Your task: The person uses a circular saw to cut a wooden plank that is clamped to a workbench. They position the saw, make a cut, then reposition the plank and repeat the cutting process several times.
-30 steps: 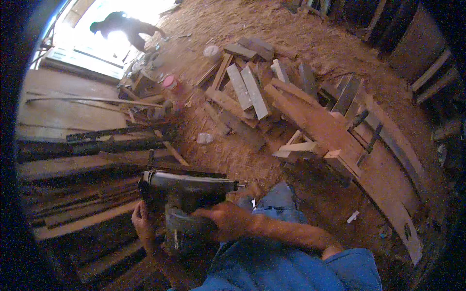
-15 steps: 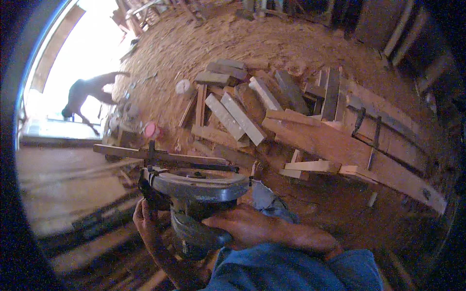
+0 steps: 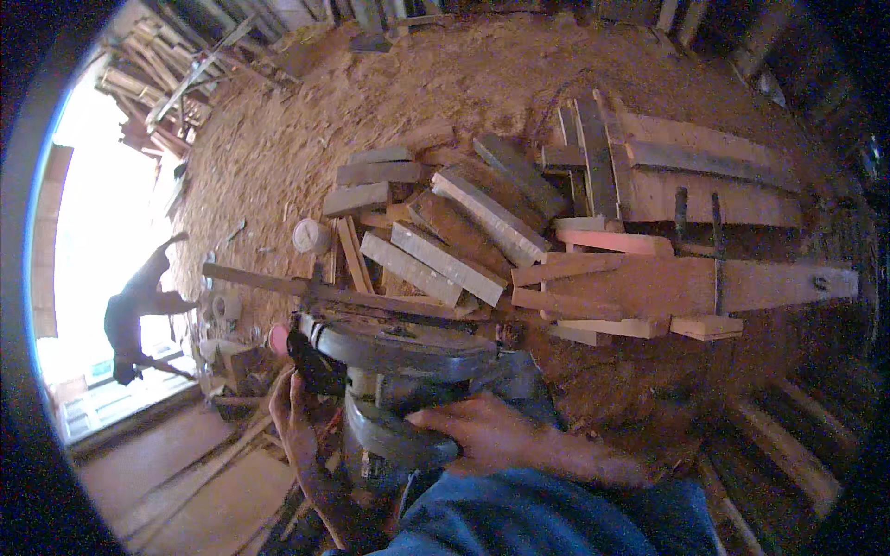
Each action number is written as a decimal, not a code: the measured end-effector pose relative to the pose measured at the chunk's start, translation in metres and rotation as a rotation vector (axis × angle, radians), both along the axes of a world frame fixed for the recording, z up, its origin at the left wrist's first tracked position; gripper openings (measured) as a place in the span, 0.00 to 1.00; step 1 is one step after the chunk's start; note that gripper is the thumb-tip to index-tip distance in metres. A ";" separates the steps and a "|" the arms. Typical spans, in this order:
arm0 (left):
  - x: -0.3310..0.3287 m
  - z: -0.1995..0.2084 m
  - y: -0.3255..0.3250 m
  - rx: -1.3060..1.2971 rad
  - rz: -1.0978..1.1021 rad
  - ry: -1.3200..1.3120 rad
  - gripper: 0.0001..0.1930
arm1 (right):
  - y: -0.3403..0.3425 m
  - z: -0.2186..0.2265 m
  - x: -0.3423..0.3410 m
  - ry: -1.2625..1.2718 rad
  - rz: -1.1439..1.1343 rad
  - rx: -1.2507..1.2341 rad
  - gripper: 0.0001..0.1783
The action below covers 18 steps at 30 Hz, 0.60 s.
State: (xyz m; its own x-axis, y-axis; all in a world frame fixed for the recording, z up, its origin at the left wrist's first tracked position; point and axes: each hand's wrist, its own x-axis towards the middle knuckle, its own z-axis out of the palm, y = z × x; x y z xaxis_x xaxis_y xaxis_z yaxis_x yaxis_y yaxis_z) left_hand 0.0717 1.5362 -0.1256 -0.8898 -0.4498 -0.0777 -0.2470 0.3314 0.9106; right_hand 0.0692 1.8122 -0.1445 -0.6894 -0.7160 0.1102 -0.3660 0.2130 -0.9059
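I hold a dark, dusty circular saw (image 3: 394,375) in front of me with both hands. My right hand (image 3: 487,435) lies over its round motor housing from the right. My left hand (image 3: 295,435) grips the saw from below on the left, fingers curled up beside the black handle. The saw's curved blade guard faces away from me, just below a long thin wooden strip (image 3: 343,296) that runs left to right. My blue trouser leg (image 3: 519,519) shows at the bottom edge.
A pile of short wood blocks (image 3: 445,241) and longer planks (image 3: 686,283) lies on the sawdust floor ahead. A white tub (image 3: 311,234) sits left of the pile. A person (image 3: 139,310) bends in the bright doorway at left. Boards (image 3: 204,473) lie lower left.
The view has swung right and down, so the wood pile sits nearer the centre and the doorway has slid left. Both hands keep the same hold on the saw.
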 end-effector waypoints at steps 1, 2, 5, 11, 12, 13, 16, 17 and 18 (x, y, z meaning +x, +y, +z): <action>-0.018 0.003 -0.008 -0.019 -0.092 -0.028 0.18 | -0.005 0.003 -0.005 -0.036 -0.032 0.018 0.41; -0.037 0.005 -0.015 -0.037 -0.185 -0.051 0.18 | -0.009 0.005 -0.009 -0.079 -0.052 0.085 0.42; -0.073 0.000 -0.018 -0.075 -0.166 -0.060 0.18 | -0.023 0.013 -0.012 -0.324 -0.193 0.207 0.43; -0.176 -0.024 -0.015 0.066 -0.762 -0.266 0.24 | -0.064 0.027 0.034 -0.369 -0.961 0.253 0.41; -0.183 -0.027 -0.010 0.099 -0.854 -0.262 0.25 | -0.072 0.026 0.046 -0.381 -1.081 0.279 0.40; -0.187 -0.029 -0.003 0.083 -0.929 -0.318 0.25 | -0.080 0.024 0.059 -0.383 -1.202 0.303 0.39; -0.193 -0.034 0.032 0.080 -1.218 -0.210 0.25 | -0.095 0.013 0.103 -0.370 -1.422 0.412 0.36; -0.190 -0.035 0.048 0.064 -1.248 -0.156 0.25 | -0.098 0.011 0.116 -0.360 -1.467 0.456 0.34; -0.191 -0.037 0.064 0.078 -1.321 -0.233 0.26 | -0.104 0.008 0.126 -0.134 -1.591 0.516 0.31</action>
